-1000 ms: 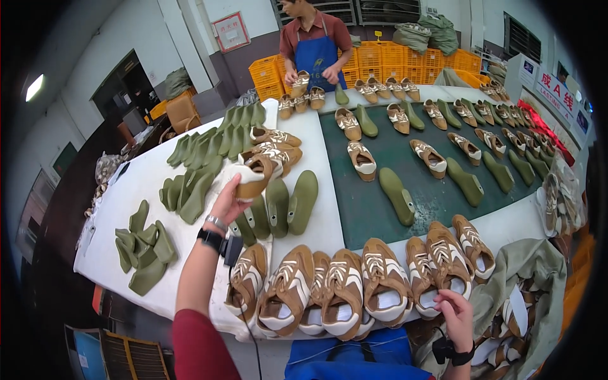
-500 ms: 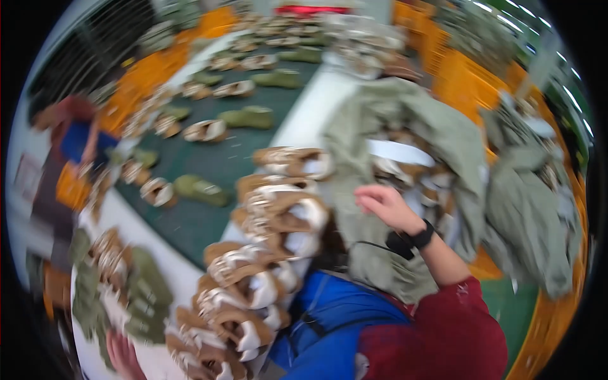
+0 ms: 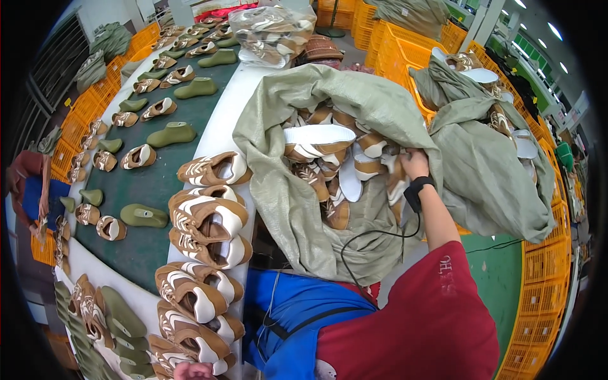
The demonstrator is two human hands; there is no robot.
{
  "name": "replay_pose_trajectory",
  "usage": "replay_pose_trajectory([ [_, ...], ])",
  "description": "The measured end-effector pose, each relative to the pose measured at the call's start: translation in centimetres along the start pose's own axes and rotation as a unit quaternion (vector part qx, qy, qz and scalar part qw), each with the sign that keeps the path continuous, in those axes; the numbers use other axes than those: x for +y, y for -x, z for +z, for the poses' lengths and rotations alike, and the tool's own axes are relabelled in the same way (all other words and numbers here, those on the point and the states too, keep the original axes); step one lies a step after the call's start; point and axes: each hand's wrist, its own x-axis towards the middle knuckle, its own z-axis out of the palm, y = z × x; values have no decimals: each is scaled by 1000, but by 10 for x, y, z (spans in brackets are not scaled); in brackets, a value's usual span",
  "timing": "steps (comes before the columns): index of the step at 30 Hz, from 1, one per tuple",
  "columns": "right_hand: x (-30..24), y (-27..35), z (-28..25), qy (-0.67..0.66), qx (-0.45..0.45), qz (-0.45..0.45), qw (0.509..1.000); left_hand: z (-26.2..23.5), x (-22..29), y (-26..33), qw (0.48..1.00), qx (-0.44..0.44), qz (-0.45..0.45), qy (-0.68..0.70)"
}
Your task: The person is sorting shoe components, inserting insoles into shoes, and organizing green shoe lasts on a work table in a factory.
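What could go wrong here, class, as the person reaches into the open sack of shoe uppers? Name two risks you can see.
The right hand grips inside the green sack, whose mouth sags over the table edge, so loose uppers might spill out. The black cable hanging from the wrist device could snag on the sack. The uppers lined along the edge could be knocked off.

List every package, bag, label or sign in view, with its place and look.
Open grey-green woven sack: centre, full of brown-and-white shoe uppers; right hand reaches in.
Second grey-green sack: right, on orange crates.
Clear plastic bag: top centre, holding uppers.
No signs or screens show.
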Motion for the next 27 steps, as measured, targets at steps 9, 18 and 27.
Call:
replay_pose_trajectory([
  [9,-8,36,12,-58,-209,52,975,16,-3,-12,997,-26,-60,-36],
  [18,-219,50,-75,-745,-344,41,570,49,-36,-52,973,-77,-129,-174],
  [27,-353,149,-82,-764,-532,-57,360,43,-37,-58,990,68,30,-119],
])
